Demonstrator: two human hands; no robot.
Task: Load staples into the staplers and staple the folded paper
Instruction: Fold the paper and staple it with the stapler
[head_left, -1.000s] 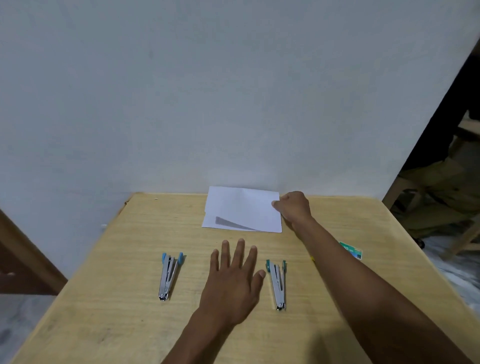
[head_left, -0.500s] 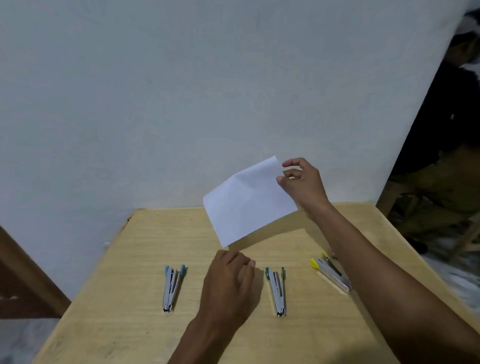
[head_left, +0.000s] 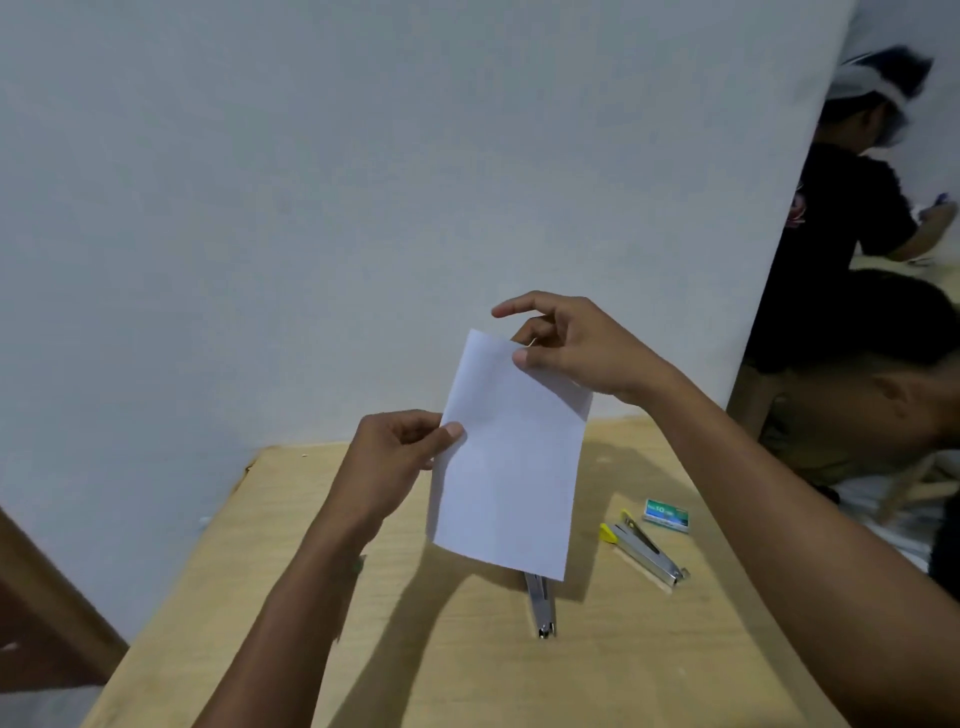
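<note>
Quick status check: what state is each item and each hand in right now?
Paper: lifted off the table, held by both hands.
Left hand: pinching the paper's left edge.
Right hand: pinching its top corner.
Yellow stapler: opened, lying on the table.
Middle stapler: on the table, partly hidden by the paper.
Staple box: on the table.

The paper was plain white with no marks on it. The table was light yellow wood with thin lines running through it. A shiny silver stapler lay near the middle of the table. Toward the right edge lay another silver stapler, and it had a bright yellow tip. Just beside it was a small green and white box. The wall behind the table was plain pale grey.
</note>
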